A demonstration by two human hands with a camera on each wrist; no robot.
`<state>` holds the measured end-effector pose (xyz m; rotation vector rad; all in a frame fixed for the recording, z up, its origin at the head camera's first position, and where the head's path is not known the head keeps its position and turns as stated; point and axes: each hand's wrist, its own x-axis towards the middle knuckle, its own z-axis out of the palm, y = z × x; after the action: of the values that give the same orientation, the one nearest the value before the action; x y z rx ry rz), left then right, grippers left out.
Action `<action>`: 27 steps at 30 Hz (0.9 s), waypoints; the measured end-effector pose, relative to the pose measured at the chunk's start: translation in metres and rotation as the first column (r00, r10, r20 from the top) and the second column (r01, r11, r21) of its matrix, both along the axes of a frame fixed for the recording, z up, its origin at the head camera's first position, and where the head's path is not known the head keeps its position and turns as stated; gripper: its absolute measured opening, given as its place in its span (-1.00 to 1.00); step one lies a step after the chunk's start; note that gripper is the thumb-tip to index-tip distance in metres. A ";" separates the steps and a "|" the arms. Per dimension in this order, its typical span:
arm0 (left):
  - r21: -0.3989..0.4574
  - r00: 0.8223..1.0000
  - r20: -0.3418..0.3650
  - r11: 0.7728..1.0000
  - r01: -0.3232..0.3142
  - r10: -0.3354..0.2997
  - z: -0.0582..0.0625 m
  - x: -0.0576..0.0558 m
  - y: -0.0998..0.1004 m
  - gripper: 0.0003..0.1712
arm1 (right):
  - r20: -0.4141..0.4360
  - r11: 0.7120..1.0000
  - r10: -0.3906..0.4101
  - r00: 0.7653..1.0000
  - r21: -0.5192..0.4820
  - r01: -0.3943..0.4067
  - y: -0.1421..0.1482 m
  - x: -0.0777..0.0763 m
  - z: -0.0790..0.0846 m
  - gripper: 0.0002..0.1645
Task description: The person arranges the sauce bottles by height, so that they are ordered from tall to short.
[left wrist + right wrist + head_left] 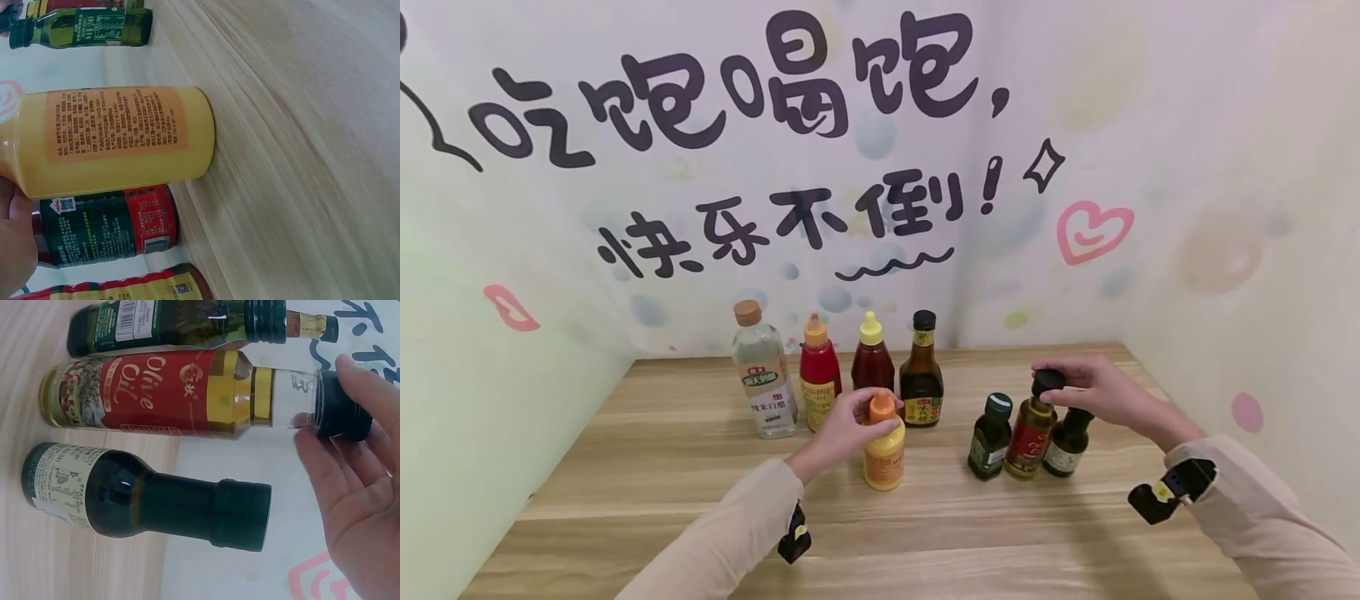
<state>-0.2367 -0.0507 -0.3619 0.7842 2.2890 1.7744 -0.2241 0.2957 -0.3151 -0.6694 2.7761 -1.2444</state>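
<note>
My left hand (844, 427) holds a yellow squeeze bottle (884, 462) by its upper part, just under the orange nozzle. The bottle stands upright on the wooden table; its printed back label (119, 125) faces the left wrist view. On the right, my right hand (1105, 392) grips the black cap (344, 405) of an olive oil bottle (162, 394) with a red label. That bottle stands between a small dark green bottle (990, 442) on its left and a dark long-necked bottle (150, 500) on its right.
Behind the yellow bottle, a row holds a clear white vinegar bottle (765, 383), a red sauce bottle (820, 371), a dark red bottle with a yellow tip (872, 358) and a brown glass bottle (922, 375). A printed cloth backdrop (1000, 292) rises at the table's rear.
</note>
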 end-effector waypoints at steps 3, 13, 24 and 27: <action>-0.008 1.000 -0.011 1.000 0.005 -0.006 0.002 0.000 0.000 -0.69 | -0.002 1.000 -0.007 1.000 0.012 0.007 0.000 0.000 0.000 -0.43; -0.021 1.000 -0.013 1.000 -0.007 0.006 0.001 0.000 0.000 -0.70 | -0.016 0.999 -0.024 1.000 0.021 0.025 -0.003 0.004 0.002 -0.45; -0.005 1.000 0.001 1.000 -0.009 0.009 -0.001 -0.001 0.001 -0.70 | -0.012 0.992 -0.111 0.994 0.059 0.112 -0.002 0.004 0.019 -0.39; -0.003 1.000 0.001 1.000 -0.008 0.008 -0.001 -0.001 0.001 -0.70 | -0.006 0.992 -0.118 0.993 0.054 0.119 -0.001 0.001 0.026 -0.38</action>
<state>-0.2380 -0.0498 -0.3627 0.7742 2.2965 1.7744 -0.2234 0.2947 -0.2888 -0.5097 2.8780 -1.1828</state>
